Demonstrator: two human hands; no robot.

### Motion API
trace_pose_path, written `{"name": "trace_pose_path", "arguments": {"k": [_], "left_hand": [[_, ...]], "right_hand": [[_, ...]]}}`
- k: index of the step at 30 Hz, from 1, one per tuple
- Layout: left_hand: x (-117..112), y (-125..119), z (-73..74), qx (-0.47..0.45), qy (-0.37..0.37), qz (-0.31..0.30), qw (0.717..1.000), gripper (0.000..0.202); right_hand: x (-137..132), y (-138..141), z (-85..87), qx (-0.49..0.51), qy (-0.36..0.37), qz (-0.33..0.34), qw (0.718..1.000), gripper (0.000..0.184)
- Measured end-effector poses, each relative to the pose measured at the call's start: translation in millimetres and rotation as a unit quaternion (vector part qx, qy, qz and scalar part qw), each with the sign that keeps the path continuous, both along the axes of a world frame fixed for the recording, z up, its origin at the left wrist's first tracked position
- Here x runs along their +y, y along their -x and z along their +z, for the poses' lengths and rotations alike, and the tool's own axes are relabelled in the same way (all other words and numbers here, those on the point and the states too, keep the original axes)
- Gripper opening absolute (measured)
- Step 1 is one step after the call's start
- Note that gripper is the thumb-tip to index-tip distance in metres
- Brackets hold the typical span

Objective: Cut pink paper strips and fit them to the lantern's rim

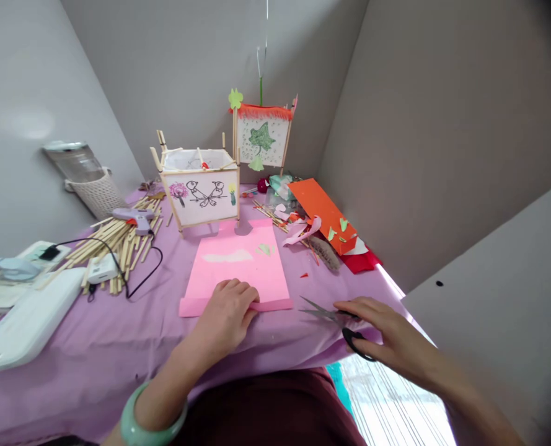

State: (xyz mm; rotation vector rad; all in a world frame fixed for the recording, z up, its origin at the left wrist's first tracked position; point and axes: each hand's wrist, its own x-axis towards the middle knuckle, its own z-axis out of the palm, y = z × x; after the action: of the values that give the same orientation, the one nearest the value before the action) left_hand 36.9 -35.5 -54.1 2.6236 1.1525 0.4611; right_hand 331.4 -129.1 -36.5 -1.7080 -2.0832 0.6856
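Bangled left hand, holder (bottle inside)

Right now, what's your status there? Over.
Left grip on pink rectangular paper sheet, near edge. Right grip holding open, black-handled metal scissors. Pale-green paper scraps on sheet.

Surface beneath the hands (left hand, right hand) draped in purple cloth, wrinkled toward the near edge. Grey back wall stands ahead of both hands, shadowed toward its upper right. Pale wall far left of the left hand; soft glare on it. Darker grey wall beyond the right hand, meeting a lighter panel that bears a small dark spot. Below the right hand: brightly lit pale area, thin dark lines; material unclear.
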Motion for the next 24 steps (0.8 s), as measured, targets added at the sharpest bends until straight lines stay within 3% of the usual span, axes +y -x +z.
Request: {"name": "trace_pose_path", "arguments": {"k": [4,12,17,24], "left_hand": [[3,4,3.2,0.006,0.021,-0.012,1.000,0.011],[7,-3,12.3,0.025,0.020,-0.009,0.999,0.015],[18,-17,5.0,0.005,-0.016,-0.035,0.999,0.018],[36,-15,-10.6,-0.051,0.016,-0.081,0.995,0.016]], "right_hand": [[7,3,-3.9,-0.087,-0.050,0.040,0.994,0.042],[24,29,1.4,-0.123,-0.082,0.122,0.982,0.045],[29,30,-0.2,-0.138,-0.086,0.133,0.978,0.043],[38,32,-3.6,-0.152,-0.097,0.144,0.973,0.045]]}}
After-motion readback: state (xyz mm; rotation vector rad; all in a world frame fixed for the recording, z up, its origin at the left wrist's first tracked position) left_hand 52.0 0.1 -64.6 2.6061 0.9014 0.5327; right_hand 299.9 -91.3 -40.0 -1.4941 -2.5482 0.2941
